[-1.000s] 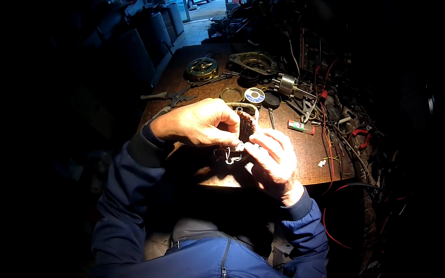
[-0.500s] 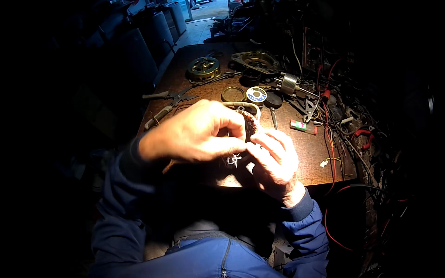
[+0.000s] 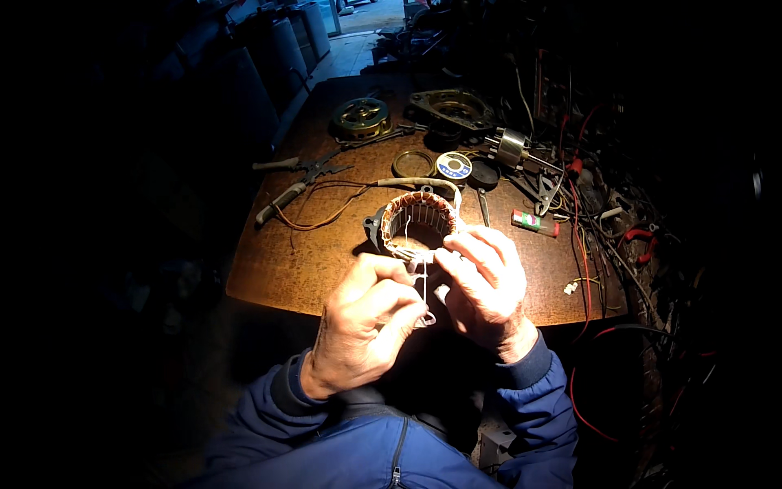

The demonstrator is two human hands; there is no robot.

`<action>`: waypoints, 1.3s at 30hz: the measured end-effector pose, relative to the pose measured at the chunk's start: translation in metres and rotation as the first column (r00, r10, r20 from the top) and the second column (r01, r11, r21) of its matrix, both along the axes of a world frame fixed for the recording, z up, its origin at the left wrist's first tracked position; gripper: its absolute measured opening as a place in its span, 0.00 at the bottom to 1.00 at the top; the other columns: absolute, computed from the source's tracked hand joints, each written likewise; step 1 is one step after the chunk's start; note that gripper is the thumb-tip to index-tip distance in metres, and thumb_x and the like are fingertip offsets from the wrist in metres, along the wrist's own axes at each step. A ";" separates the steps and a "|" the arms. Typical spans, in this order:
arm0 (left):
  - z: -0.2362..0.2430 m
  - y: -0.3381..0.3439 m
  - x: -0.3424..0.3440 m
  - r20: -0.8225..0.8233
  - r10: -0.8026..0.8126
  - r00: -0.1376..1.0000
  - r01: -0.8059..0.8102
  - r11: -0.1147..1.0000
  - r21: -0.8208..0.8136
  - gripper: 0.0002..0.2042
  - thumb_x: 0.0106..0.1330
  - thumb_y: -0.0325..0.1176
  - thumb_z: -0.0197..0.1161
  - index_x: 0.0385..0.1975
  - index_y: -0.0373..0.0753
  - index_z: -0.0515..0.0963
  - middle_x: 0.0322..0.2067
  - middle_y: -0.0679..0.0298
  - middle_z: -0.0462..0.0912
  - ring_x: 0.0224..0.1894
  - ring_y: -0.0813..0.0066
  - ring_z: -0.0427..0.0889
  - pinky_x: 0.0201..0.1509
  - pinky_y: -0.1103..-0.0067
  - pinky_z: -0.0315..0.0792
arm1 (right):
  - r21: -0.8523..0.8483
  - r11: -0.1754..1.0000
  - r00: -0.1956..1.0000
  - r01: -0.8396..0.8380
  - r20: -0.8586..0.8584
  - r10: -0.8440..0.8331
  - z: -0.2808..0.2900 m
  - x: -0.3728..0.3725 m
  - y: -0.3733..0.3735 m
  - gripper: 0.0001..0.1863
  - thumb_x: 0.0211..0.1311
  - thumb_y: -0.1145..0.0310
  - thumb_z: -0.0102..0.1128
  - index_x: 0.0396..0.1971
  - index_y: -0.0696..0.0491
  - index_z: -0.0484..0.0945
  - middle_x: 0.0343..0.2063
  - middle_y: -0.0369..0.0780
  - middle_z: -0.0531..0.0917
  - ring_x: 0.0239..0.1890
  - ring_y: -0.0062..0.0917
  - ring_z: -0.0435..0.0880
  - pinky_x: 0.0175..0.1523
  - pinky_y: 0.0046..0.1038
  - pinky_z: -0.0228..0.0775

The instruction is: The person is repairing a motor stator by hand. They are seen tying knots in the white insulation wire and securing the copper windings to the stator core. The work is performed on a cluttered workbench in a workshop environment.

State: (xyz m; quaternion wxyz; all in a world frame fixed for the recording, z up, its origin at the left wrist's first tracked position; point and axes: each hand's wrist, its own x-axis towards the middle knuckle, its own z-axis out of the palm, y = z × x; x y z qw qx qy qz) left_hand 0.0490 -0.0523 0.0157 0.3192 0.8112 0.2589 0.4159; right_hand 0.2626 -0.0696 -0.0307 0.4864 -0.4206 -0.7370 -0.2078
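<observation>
A motor stator [image 3: 419, 213] with copper windings stands on the wooden table before me, its ring opening upward. White cord laces its winding, and one strand rises inside the ring. My left hand [image 3: 366, 322] is closed in a pinch at the near side, on a length of white cord [image 3: 424, 281] that runs down from the stator's near rim and ends in a small loop by the fingertips. My right hand [image 3: 489, 281] is closed against the near right rim, thumb and fingertips pressed on the winding. A sleeved cable [image 3: 415, 182] leaves the stator and curves left into brown wires.
Pliers [image 3: 314, 169] lie at the left. Farther back are a brass-coloured end cover [image 3: 360, 119], a metal housing [image 3: 452, 108], a solder reel [image 3: 454, 165] and a rotor [image 3: 511, 149]. A red-green tube [image 3: 534, 222] lies right. Tangled cables [image 3: 619, 216] crowd the right edge.
My left hand has moved down and toward me from over the stator, uncovering the ring and drawing the white cord downward. My right hand has stayed nearly still at the rim.
</observation>
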 end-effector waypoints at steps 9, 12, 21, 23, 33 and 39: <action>0.006 -0.012 -0.007 0.006 -0.217 0.976 0.217 0.976 0.027 0.08 0.60 0.21 0.76 0.36 0.34 0.83 0.47 0.54 0.81 0.46 0.61 0.85 0.49 0.73 0.80 | -0.043 0.999 0.999 -0.005 -0.032 0.003 0.006 -0.003 -0.004 0.24 0.40 0.80 0.66 0.45 0.58 0.85 0.46 0.47 0.86 0.50 0.47 0.85 0.56 0.45 0.80; 0.003 -0.011 -0.007 0.012 -0.337 0.941 0.337 0.941 -0.009 0.06 0.64 0.21 0.72 0.37 0.33 0.82 0.45 0.52 0.86 0.44 0.60 0.87 0.48 0.72 0.81 | -0.048 0.999 1.000 0.001 -0.029 -0.002 0.005 -0.002 -0.005 0.24 0.40 0.80 0.66 0.45 0.58 0.85 0.47 0.47 0.86 0.50 0.47 0.85 0.56 0.45 0.80; -0.036 -0.038 -0.016 0.130 -0.364 0.922 0.383 0.907 -0.177 0.05 0.64 0.20 0.71 0.35 0.32 0.81 0.40 0.54 0.87 0.39 0.65 0.88 0.43 0.76 0.82 | -0.120 0.993 1.000 -0.012 -0.024 0.009 0.006 -0.002 -0.009 0.26 0.42 0.77 0.70 0.48 0.58 0.84 0.50 0.47 0.85 0.54 0.48 0.83 0.60 0.45 0.77; -0.044 -0.039 -0.016 0.088 -0.319 0.944 0.328 0.937 -0.121 0.05 0.64 0.20 0.71 0.35 0.32 0.81 0.40 0.54 0.87 0.39 0.65 0.88 0.43 0.76 0.82 | -0.122 0.992 1.000 -0.013 -0.021 0.011 0.006 -0.001 -0.009 0.26 0.43 0.76 0.71 0.49 0.58 0.84 0.50 0.47 0.85 0.54 0.48 0.83 0.60 0.46 0.77; -0.069 -0.032 -0.016 0.176 -0.068 0.982 0.126 0.932 -0.340 0.11 0.65 0.23 0.75 0.43 0.33 0.80 0.28 0.66 0.85 0.27 0.84 0.83 0.31 0.85 0.77 | -0.084 0.996 1.000 -0.001 -0.013 0.000 0.004 -0.001 -0.007 0.28 0.38 0.76 0.68 0.49 0.57 0.85 0.50 0.45 0.85 0.53 0.45 0.83 0.58 0.47 0.78; -0.027 -0.013 0.007 -0.053 0.285 0.957 -0.277 0.953 0.123 0.15 0.55 0.26 0.82 0.39 0.36 0.84 0.16 0.69 0.70 0.16 0.83 0.67 0.21 0.82 0.63 | -0.081 0.997 1.000 0.001 -0.013 -0.002 0.002 -0.001 -0.006 0.29 0.38 0.76 0.68 0.49 0.56 0.85 0.49 0.45 0.85 0.52 0.45 0.83 0.57 0.47 0.79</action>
